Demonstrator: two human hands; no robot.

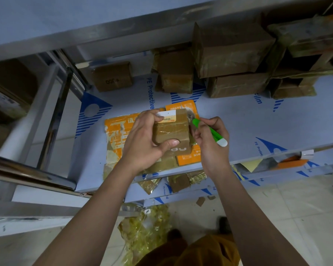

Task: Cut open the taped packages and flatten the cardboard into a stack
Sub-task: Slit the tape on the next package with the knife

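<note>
Between the thumb and curled fingers of the left hand point(144, 139) sits a small taped box point(171, 131), brown, with a white label point(167, 114) on its far top edge; the thumb presses the box's near face and the fingertips hook over the far edge beside the label, so the hand grips it from the left. Just right of that thumb, the right hand point(210, 141) pinches a green cutter point(210, 132) with a white end cap; its fingers are curled round the handle, and the green tip touches the box's right side near the top corner. Whether a blade is out I cannot tell. Under both sets of fingers lies flattened cardboard point(115, 135), orange and white with brown patches, spread on a shelf point(238, 120) covered in blue-printed protective film. Beyond the fingertips, against the back of the shelf, stand more taped boxes point(231, 50), some stacked two high, and one apart to the left point(112, 76). Nearer than the wrists, below the shelf edge, crumpled yellowish tape scraps point(144, 231) and cardboard bits lie on the tiled floor point(296, 208).
</note>
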